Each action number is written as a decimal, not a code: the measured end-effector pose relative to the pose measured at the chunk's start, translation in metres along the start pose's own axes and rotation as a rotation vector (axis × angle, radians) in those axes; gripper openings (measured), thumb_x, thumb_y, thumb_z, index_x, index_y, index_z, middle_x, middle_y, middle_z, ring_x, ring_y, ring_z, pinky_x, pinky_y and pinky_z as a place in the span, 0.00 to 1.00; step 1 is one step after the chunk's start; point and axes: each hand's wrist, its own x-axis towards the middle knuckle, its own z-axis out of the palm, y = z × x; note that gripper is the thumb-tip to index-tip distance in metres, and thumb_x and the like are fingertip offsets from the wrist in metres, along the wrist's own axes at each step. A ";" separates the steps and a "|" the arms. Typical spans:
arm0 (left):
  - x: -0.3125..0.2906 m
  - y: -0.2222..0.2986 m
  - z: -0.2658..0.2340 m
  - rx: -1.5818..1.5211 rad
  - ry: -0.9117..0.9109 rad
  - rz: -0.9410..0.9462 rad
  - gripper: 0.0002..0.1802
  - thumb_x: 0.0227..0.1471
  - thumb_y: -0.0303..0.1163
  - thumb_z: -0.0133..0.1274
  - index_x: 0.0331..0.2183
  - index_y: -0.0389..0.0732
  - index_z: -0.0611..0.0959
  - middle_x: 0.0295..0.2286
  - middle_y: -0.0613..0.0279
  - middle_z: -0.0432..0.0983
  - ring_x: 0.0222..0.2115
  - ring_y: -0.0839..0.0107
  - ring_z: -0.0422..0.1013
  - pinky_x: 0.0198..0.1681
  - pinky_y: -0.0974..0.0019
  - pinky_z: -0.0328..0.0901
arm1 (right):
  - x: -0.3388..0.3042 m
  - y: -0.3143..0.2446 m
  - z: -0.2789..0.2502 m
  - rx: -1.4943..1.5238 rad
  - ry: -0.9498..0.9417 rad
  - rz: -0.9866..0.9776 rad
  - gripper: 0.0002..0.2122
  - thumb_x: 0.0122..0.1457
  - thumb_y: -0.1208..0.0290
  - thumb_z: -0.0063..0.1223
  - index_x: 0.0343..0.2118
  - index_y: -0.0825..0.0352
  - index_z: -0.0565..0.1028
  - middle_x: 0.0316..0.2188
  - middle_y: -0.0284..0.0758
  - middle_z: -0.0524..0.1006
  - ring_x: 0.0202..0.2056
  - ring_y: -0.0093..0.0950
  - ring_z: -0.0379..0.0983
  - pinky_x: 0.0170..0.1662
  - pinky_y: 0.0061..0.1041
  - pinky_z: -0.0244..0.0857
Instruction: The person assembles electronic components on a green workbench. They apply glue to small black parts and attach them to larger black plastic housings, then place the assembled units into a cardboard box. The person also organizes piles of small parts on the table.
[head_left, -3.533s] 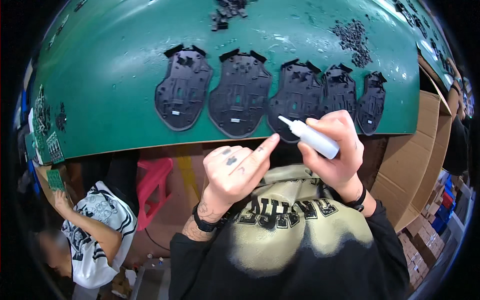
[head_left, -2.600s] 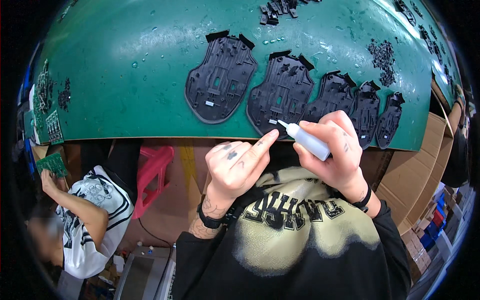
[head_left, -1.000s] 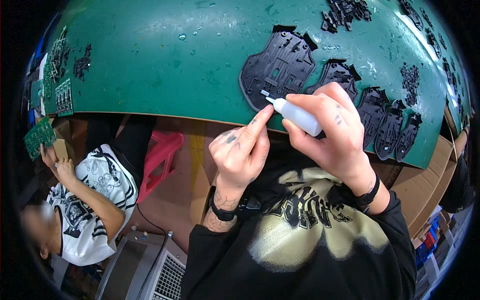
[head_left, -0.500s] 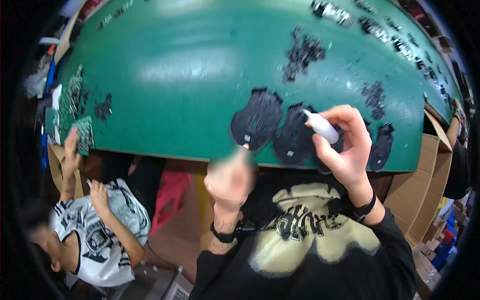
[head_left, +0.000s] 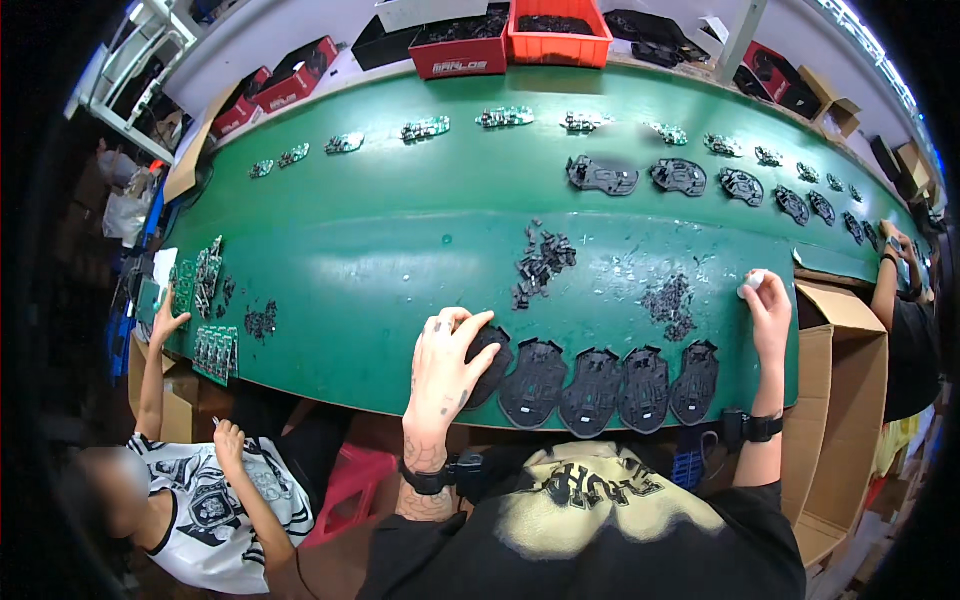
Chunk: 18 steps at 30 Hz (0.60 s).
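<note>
Five black, mouse-shaped plastic base shells lie in a row along the near edge of the green table; one in the middle of the row is this shell [head_left: 597, 392]. At the row's left end, my left hand [head_left: 440, 372] is over the leftmost shell [head_left: 489, 372] and hides part of it. Its fingers are bent and apart, with the thumb lying across the shell. My right hand [head_left: 768, 308] is out at the table's right side, closed on a small white squeeze bottle [head_left: 750, 286] that its fingers mostly cover. Beside it lies a pile of tiny black parts [head_left: 670, 306].
Another heap of black pieces [head_left: 541, 265] lies beyond the shells. Green circuit boards [head_left: 505, 117] and more black shells [head_left: 680, 177] line the far side, before an orange bin [head_left: 560, 40]. A co-worker [head_left: 215, 500] sits at left; an open carton [head_left: 845, 400] stands at right.
My right hand has moved from above the shells to the right with the white bottle. My left hand has shifted to the leftmost shell's left side. The view now takes in the far table.
</note>
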 end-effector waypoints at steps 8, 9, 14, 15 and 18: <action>-0.003 -0.019 -0.011 -0.224 0.032 -0.103 0.20 0.44 0.32 0.67 0.41 0.39 0.82 0.35 0.60 0.79 0.37 0.64 0.75 0.42 0.64 0.69 | -0.009 -0.034 0.006 -0.464 0.263 -0.256 0.23 0.56 0.80 0.61 0.56 0.68 0.70 0.48 0.37 0.77 0.50 0.27 0.74 0.53 0.24 0.68; -0.004 -0.021 -0.014 -0.280 0.035 -0.155 0.20 0.44 0.33 0.67 0.41 0.39 0.82 0.35 0.60 0.79 0.36 0.65 0.75 0.40 0.65 0.70 | -0.013 -0.059 0.008 -0.690 0.394 -0.413 0.25 0.56 0.79 0.61 0.57 0.68 0.69 0.48 0.37 0.77 0.50 0.27 0.74 0.52 0.24 0.68; -0.007 -0.030 -0.013 -0.652 0.107 -0.344 0.19 0.47 0.24 0.68 0.41 0.36 0.78 0.35 0.66 0.77 0.36 0.79 0.73 0.38 0.75 0.68 | -0.012 -0.163 0.046 -0.264 -0.135 -0.332 0.07 0.57 0.75 0.60 0.37 0.70 0.82 0.34 0.36 0.81 0.32 0.26 0.76 0.36 0.22 0.69; -0.005 -0.028 -0.011 -0.775 0.136 -0.317 0.19 0.47 0.24 0.68 0.41 0.36 0.78 0.35 0.65 0.77 0.35 0.79 0.73 0.37 0.75 0.69 | -0.008 -0.173 0.070 -0.263 -0.292 -0.316 0.06 0.57 0.75 0.59 0.36 0.70 0.82 0.31 0.36 0.80 0.32 0.26 0.77 0.36 0.22 0.70; 0.007 -0.014 -0.002 -1.086 0.148 -0.266 0.20 0.50 0.21 0.65 0.43 0.36 0.74 0.36 0.61 0.77 0.34 0.79 0.75 0.37 0.75 0.71 | 0.016 -0.170 0.145 -0.318 -0.540 -0.427 0.06 0.55 0.73 0.59 0.32 0.69 0.82 0.29 0.40 0.80 0.31 0.38 0.78 0.36 0.33 0.71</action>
